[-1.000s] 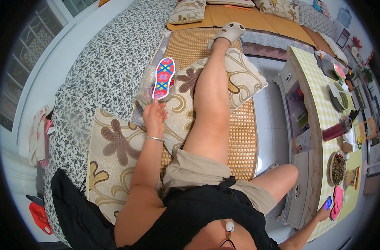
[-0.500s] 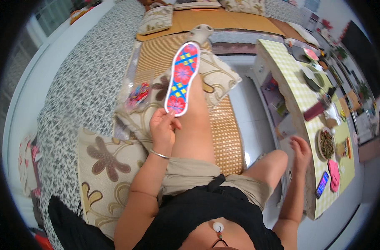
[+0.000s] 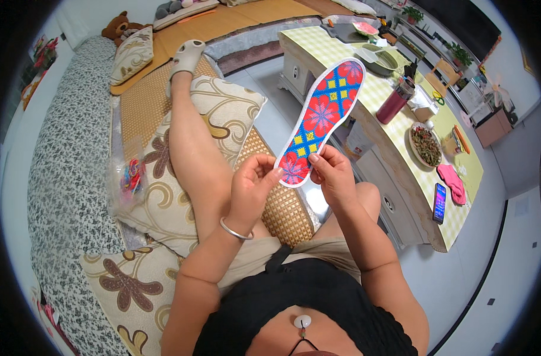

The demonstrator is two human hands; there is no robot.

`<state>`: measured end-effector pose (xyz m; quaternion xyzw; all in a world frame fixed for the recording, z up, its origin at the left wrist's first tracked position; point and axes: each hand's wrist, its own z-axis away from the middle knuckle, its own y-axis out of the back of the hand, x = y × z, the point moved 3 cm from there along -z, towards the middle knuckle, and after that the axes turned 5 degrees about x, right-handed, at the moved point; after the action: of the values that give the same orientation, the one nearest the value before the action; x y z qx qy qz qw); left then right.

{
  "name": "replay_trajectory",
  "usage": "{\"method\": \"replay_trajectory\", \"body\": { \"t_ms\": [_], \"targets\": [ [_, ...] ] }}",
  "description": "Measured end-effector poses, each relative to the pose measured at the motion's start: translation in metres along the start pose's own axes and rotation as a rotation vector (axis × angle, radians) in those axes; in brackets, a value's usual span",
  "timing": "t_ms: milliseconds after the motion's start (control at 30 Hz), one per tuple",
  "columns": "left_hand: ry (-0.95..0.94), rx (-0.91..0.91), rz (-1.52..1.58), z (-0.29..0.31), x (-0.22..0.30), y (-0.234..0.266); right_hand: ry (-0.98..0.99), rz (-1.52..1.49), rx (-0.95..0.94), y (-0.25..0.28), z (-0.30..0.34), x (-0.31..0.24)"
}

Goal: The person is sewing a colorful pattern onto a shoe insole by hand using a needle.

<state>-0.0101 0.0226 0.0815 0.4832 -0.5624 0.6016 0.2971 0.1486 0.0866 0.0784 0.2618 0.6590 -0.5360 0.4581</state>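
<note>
Black-and-white floral fabric (image 3: 74, 178) fills our far left, its outer edge curving toward the dark fisheye rim. Brown teddy bear (image 3: 117, 26) up top, partly covered by a cream patterned pillow (image 3: 132, 56). Lower down we get a clear plastic bag (image 3: 128, 199) beside the outstretched leg (image 3: 196, 139); bright red and multicoloured bits inside, exact kind hard to make out through the film. Cream cushion (image 3: 131, 285) at bottom left, right part hidden by the arm.

Left hand (image 3: 254, 185), silver bangle on the wrist, pinches the lower left edge of the insole (image 3: 323, 121): thumb in front, fingers curled, their tips partly out of our sight. Insole is red, blue and yellow with a white rim, held up at a slant between us and the table (image 3: 454, 225), masking part of its near edge. Right hand (image 3: 334, 177) pinches the lower right edge, thumb on the patterned face, other fingers mostly hidden behind.

On the table: dark red bottle (image 3: 392, 105), plate of food (image 3: 425, 144) we can't identify, lit phone (image 3: 440, 203), then a crumpled pink cloth (image 3: 452, 183).
</note>
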Motion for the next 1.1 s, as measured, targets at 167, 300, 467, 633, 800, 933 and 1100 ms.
{"method": "replay_trajectory", "body": {
  "t_ms": [167, 300, 467, 633, 800, 933, 1100],
  "targets": [
    [0.093, -0.096, -0.093, -0.042, -0.015, -0.007, 0.029, 0.106, 0.069, 0.014, -0.013, -0.004],
    [0.141, -0.102, -0.124, -0.074, -0.021, -0.015, 0.099, 0.197, 0.073, 0.029, -0.039, -0.008],
    [0.069, 0.032, -0.149, -0.094, -0.044, -0.006, 0.521, 0.542, 0.289, 0.029, -0.061, -0.002],
    [0.009, 0.098, -0.148, -0.104, -0.062, 0.002, 0.786, 0.830, 0.066, 0.017, -0.079, 0.013],
    [0.006, 0.114, -0.347, -0.107, -0.068, 0.011, 0.693, 0.788, 0.124, 0.022, -0.089, 0.038],
    [-0.131, 0.068, -0.644, -0.104, -0.069, 0.006, 0.658, 0.778, 0.127, 0.025, -0.092, 0.052],
    [0.081, 0.179, -0.296, -0.110, -0.081, 0.020, 0.583, 0.700, 0.191, 0.040, -0.098, 0.044]
  ]
}}
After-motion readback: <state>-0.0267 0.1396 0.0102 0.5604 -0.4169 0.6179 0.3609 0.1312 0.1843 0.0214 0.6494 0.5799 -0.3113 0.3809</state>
